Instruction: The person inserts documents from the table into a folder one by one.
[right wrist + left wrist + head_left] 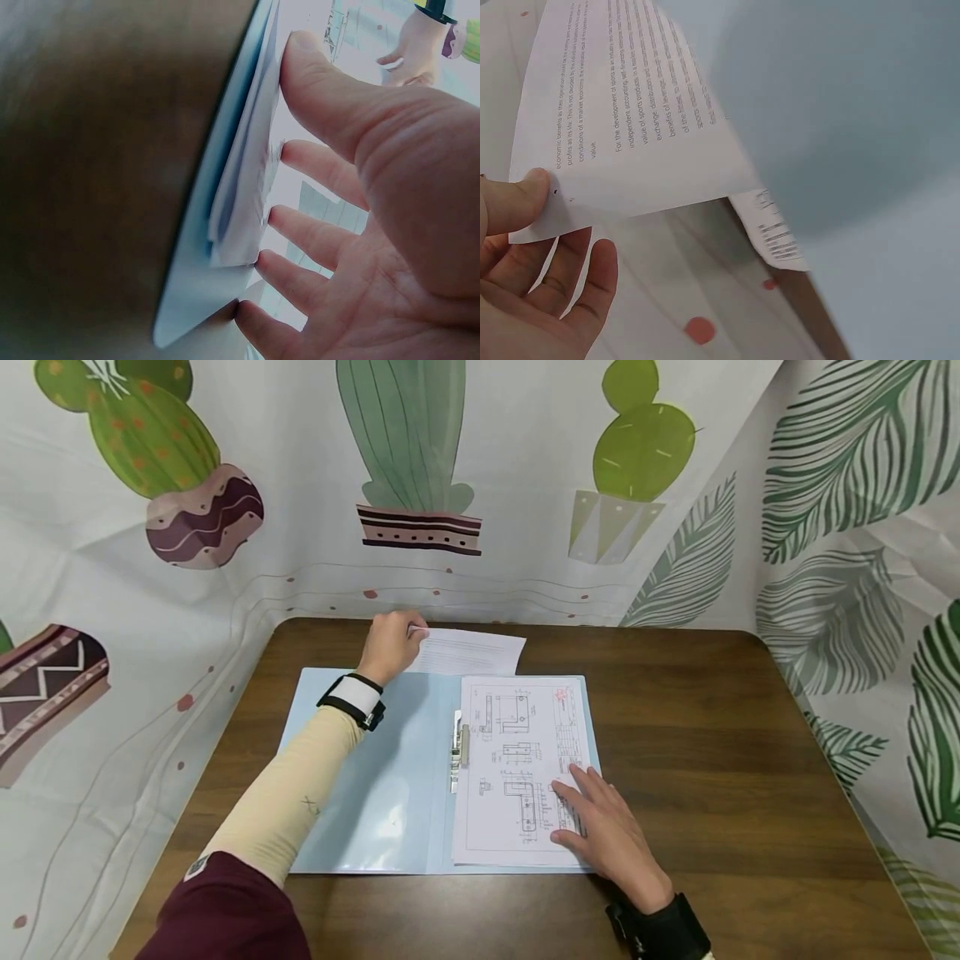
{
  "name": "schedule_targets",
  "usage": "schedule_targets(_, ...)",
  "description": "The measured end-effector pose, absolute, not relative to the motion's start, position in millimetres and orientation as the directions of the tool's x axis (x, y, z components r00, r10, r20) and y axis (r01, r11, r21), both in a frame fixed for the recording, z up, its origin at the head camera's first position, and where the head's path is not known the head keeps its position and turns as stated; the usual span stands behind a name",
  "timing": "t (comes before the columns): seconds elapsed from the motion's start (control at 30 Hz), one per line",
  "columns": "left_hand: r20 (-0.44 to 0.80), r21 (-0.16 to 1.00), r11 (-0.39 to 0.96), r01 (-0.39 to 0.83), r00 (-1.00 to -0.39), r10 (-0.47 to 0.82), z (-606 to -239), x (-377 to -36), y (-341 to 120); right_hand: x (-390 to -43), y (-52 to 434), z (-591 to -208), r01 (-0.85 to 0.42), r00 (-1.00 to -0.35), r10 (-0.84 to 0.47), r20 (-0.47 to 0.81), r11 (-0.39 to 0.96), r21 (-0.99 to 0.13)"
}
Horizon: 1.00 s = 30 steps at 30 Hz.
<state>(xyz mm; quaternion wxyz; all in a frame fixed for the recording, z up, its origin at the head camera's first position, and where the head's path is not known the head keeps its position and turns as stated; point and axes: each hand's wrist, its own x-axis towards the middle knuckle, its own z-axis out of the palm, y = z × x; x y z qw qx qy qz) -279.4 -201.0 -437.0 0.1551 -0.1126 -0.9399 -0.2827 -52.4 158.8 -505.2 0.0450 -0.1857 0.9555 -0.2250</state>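
A printed sheet of paper (472,652) lies beyond the folder's far edge, and my left hand (392,645) pinches its left corner. In the left wrist view, thumb and fingers grip that corner of the text sheet (630,172). Below it is a light-blue folder (375,793), spread flat with a metal clip (461,747) near its spine. A drawing sheet (495,852) with line figures and a red mark lies on the right half. Spread fingers of my right hand (611,839) rest on its right side; the right wrist view shows several stacked sheets (251,172) under them.
The brown wooden table (697,735) extends to the right of the folder. A cloth (525,460) printed with cacti hangs behind the table, and a leaf-patterned cloth (832,627) is on the right. In the left wrist view, another printed paper edge (769,232) shows beneath the sheet.
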Motion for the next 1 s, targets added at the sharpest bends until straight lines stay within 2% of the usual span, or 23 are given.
schedule_targets(0.3,0.453,0.454,0.811,0.369,-0.879,0.147,-406,-276,-200,-53,158,-506,-0.316,-0.931,-0.365,-0.025,0.837,-0.447)
schedule_targets(0.53,0.554,0.441,0.792,0.422,-0.822,0.130,-369,-270,-200,-54,158,-506,-0.313,-0.931,-0.363,-0.028,0.837,-0.449)
schedule_targets(1.0,0.755,0.380,0.753,0.537,-0.650,0.083,-304,-256,-205,-52,159,-505,-0.321,-0.931,-0.364,-0.011,0.835,-0.448)
